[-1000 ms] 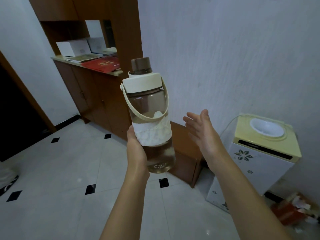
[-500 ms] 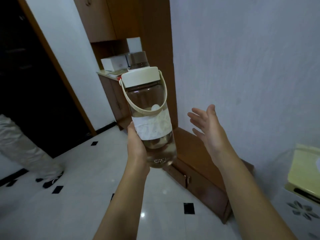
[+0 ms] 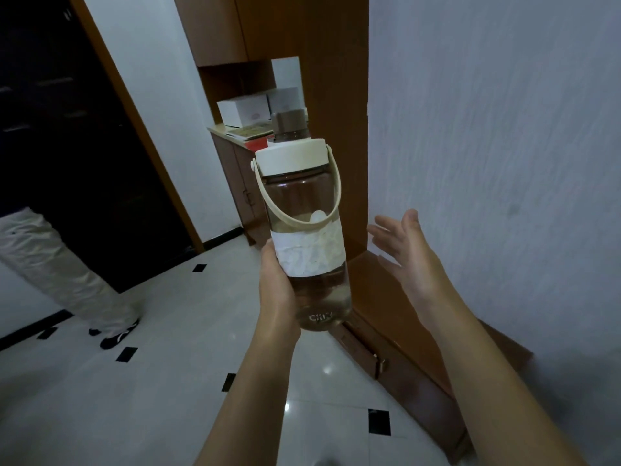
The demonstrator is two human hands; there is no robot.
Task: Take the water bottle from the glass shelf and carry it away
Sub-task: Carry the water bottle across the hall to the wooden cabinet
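Two bare forearms enter from the bottom edge of the view. The left hand (image 3: pixel 277 290) is wrapped around the lower half of one clear, brown-tinted plastic water bottle (image 3: pixel 307 237), held upright with a slight tilt, in the air above the floor at the centre of the view. The right hand (image 3: pixel 408 253) has nothing in it, its fingers (image 3: pixel 379 230) spread and palm turned toward the bottle, near it but apart. The bottle carries one cream screw lid (image 3: pixel 292 156), one smaller brown cap (image 3: pixel 289 124) on top, one cream loop strap (image 3: pixel 299 220) hanging down across the body, and one white textured sleeve (image 3: pixel 309 253) around the middle. White lettering near the base is blurred; it begins with "C" and cannot be read further. The bottle wall is clear, yet whether it holds liquid cannot be told.

Below lies the glossy white tiled floor (image 3: pixel 134 381) with small black diamond insets, seven counted. To the right a low brown wooden cabinet (image 3: pixel 403 331) runs along the white textured wall (image 3: pixel 504 129). At the left edge stand one trouser leg in pale fabric (image 3: pixel 57 274) and one dark shoe (image 3: pixel 117 336) of another person. Farther back, a tall brown wooden cupboard (image 3: pixel 302 45) has a counter bearing two white boxes (image 3: pixel 243 111), papers and one red flat item (image 3: pixel 255 142), beside a dark doorway (image 3: pixel 67 129).
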